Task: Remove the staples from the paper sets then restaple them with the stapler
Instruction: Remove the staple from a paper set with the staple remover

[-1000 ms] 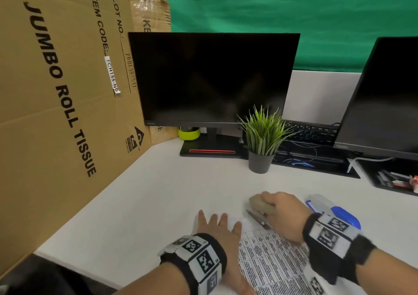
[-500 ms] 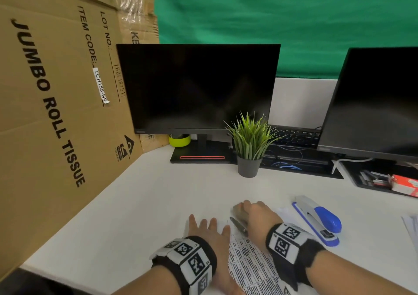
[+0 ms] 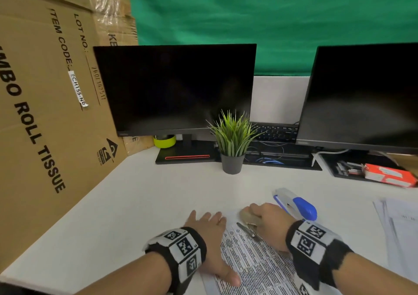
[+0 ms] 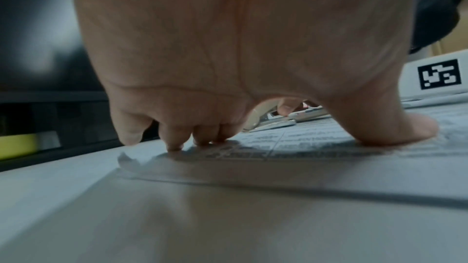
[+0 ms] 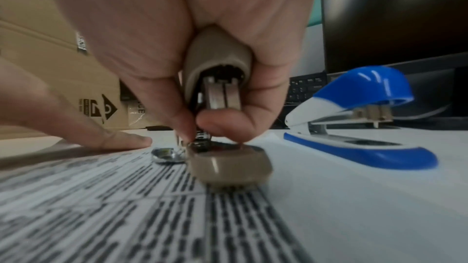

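Paper set [image 3: 253, 263] flat under spread left hand [image 3: 210, 233] fingers, right hand [image 3: 269, 224] fingers pinching staple remover [image 5: 220, 91] on it

An office desk [image 3: 140, 195]: 2 monitors [image 3: 178, 89], a keyboard [image 3: 274, 132], a potted plant [image 3: 233, 141].

Head view: bright, even indoor light, soft shadows; wide-angle bend at the edges, cardboard box [image 3: 45, 114] lettering leaning, slight smear low down. Left wrist view: dimmer, bluish, palm of left hand [image 4: 228, 57] soft, desk [image 4: 177, 217] foreground blurred, shadow under the paper [image 4: 329, 141]. Right wrist view: printed text streaked, blue stapler [image 5: 359, 119] soft with small glare spots.
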`<state>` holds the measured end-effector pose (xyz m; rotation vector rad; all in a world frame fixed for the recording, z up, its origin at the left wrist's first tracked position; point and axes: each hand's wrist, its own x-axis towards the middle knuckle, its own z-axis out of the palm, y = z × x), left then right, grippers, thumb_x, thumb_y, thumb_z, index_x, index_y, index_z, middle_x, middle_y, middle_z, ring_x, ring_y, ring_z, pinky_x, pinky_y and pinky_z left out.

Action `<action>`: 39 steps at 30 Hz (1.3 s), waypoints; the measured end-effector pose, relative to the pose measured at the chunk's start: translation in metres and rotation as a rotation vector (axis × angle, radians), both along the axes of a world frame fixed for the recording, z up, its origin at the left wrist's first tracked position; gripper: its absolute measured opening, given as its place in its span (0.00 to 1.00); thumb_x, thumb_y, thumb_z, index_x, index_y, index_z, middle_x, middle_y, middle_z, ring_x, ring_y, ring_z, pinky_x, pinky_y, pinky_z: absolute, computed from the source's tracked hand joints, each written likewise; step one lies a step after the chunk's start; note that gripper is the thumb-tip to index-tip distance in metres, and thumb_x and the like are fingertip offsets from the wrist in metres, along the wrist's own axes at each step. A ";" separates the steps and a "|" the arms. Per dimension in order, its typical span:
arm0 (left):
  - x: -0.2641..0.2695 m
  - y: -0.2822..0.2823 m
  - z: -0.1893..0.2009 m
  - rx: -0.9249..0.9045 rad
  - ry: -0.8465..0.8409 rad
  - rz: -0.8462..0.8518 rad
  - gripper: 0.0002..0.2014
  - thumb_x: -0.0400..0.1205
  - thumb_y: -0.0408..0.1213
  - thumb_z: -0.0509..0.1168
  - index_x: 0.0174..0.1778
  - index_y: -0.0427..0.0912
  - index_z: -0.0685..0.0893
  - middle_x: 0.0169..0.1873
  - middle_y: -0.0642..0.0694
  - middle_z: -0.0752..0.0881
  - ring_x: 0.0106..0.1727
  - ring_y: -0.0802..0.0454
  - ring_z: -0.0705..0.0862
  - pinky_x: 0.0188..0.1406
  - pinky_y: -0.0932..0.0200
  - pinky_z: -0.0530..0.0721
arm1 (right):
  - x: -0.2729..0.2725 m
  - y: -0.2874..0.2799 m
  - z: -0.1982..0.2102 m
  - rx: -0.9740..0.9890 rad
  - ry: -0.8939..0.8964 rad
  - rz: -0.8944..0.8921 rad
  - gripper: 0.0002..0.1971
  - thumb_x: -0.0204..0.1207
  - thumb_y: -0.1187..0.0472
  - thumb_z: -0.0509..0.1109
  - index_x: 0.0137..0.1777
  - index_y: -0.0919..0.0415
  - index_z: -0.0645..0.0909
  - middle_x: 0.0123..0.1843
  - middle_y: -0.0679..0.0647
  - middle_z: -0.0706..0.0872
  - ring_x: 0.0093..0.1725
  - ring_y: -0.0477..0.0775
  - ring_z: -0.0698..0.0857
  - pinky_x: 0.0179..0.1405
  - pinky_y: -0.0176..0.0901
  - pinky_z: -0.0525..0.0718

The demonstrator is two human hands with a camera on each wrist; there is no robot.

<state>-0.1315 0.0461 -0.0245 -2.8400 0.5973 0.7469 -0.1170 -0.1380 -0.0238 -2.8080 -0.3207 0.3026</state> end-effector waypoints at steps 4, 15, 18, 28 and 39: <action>0.002 -0.001 -0.004 -0.005 0.029 -0.022 0.67 0.65 0.76 0.67 0.84 0.46 0.32 0.84 0.50 0.34 0.85 0.47 0.37 0.82 0.39 0.34 | -0.001 0.015 0.002 -0.063 -0.006 -0.067 0.17 0.76 0.67 0.65 0.63 0.54 0.72 0.59 0.55 0.77 0.57 0.55 0.82 0.58 0.43 0.81; 0.005 -0.007 -0.004 0.080 0.038 -0.053 0.66 0.66 0.77 0.65 0.83 0.43 0.31 0.84 0.45 0.34 0.85 0.41 0.37 0.82 0.37 0.34 | 0.019 0.016 -0.002 -0.121 -0.037 0.016 0.21 0.75 0.65 0.66 0.68 0.53 0.71 0.60 0.54 0.76 0.59 0.57 0.79 0.58 0.47 0.81; 0.006 -0.010 -0.002 0.114 0.023 -0.052 0.66 0.66 0.77 0.65 0.83 0.42 0.31 0.85 0.44 0.35 0.85 0.40 0.38 0.81 0.36 0.34 | 0.017 0.016 -0.003 -0.118 -0.056 0.005 0.25 0.76 0.62 0.68 0.72 0.54 0.67 0.61 0.56 0.74 0.56 0.58 0.82 0.55 0.46 0.82; 0.004 -0.014 0.003 0.132 0.046 -0.038 0.65 0.68 0.75 0.65 0.83 0.43 0.30 0.84 0.45 0.33 0.85 0.41 0.37 0.82 0.39 0.33 | 0.037 0.036 0.005 -0.071 -0.019 0.018 0.14 0.79 0.64 0.61 0.63 0.59 0.74 0.62 0.55 0.76 0.61 0.57 0.76 0.57 0.46 0.78; -0.001 -0.012 -0.005 0.103 -0.120 -0.024 0.43 0.84 0.56 0.62 0.86 0.45 0.44 0.85 0.40 0.47 0.85 0.39 0.50 0.83 0.40 0.43 | 0.012 -0.007 0.012 0.014 -0.010 0.021 0.15 0.79 0.66 0.63 0.65 0.55 0.74 0.48 0.47 0.77 0.46 0.49 0.81 0.45 0.33 0.76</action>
